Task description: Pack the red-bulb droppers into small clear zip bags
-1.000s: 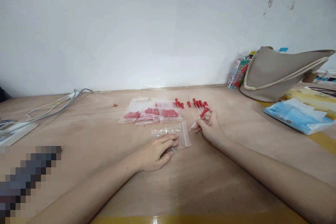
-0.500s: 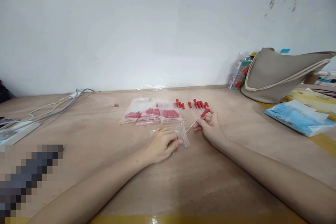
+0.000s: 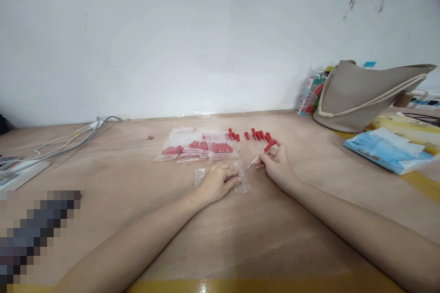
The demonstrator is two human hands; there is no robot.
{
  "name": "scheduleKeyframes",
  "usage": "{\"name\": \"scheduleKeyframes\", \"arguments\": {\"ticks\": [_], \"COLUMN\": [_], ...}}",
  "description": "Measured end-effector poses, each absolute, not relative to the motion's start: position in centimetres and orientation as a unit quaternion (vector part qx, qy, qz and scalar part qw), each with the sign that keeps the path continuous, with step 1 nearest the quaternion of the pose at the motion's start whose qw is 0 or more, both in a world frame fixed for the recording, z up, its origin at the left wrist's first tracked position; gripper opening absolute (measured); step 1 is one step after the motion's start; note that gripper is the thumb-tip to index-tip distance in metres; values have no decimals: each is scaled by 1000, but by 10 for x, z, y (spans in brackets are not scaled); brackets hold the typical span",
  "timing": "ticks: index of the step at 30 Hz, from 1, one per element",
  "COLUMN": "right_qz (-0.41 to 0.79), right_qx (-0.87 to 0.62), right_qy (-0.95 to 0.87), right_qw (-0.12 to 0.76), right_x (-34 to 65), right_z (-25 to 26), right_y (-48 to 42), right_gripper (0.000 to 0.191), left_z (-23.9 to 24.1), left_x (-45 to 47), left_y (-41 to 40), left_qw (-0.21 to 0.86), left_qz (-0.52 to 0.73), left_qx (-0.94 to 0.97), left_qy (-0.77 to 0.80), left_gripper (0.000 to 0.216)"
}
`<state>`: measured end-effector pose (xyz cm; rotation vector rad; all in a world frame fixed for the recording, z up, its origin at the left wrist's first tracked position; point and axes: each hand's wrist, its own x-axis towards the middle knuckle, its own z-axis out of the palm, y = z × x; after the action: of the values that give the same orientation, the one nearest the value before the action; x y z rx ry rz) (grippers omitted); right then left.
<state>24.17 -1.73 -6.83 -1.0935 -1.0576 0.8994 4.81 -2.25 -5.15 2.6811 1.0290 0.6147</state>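
While pinched in rt fingers (image 3: 266, 159), dropper (image 3: 261, 153) tip nears bag (image 3: 242, 178).

Dark lettering on blue packet (image 3: 387, 149), right edge of frame, too blurred to read. Print on colourful pack (image 3: 308, 94) beside grey bag (image 3: 360, 96) illegible.

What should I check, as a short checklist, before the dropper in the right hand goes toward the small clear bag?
1. Right hand has a grip on the dropper with the red bulb: ok.
2. Left hand rests on the small clear bag: ok.
3. Bag mouth is open: cannot tell.
4. Glass tip points toward the bag: ok.
5. Loose droppers lie apart, behind the hands: ok.
6. Filled bags lie clear of the small bag: ok.
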Motion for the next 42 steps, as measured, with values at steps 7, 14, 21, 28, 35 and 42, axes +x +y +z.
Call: {"name": "scheduleKeyframes", "arguments": {"ticks": [7, 14, 21, 28, 35, 42], "right_qz": [409, 487, 545, 552, 506, 571], "right_qx": [-471, -470, -469, -460, -395, -314], "right_qy": [-475, -462, -471, -600, -679, -663], "right_qw": [621, 573, 511, 352, 356, 369], "right_x": [235, 228, 241, 264, 257, 260], "right_z": [-67, -63, -65, -63, -61, -59], "right_y": [-21, -28, -27, -22, -29, -34], "right_gripper": [68, 46, 35, 34, 30, 30], "left_z": [-51, -56, -37, -28, -48, -47], "left_x": [48, 48, 36, -21, -6, 7], "left_y": [-24, -24, -31, -44, -43, -39], "left_qw": [113, 91, 49, 140, 167, 161], "left_qz": [222, 231, 326, 131, 181, 196], "left_qx": [909, 908, 878, 933, 915, 921], "left_qy": [335, 338, 348, 304, 319, 296], "left_gripper": [37, 34, 21, 41, 44, 42]}}
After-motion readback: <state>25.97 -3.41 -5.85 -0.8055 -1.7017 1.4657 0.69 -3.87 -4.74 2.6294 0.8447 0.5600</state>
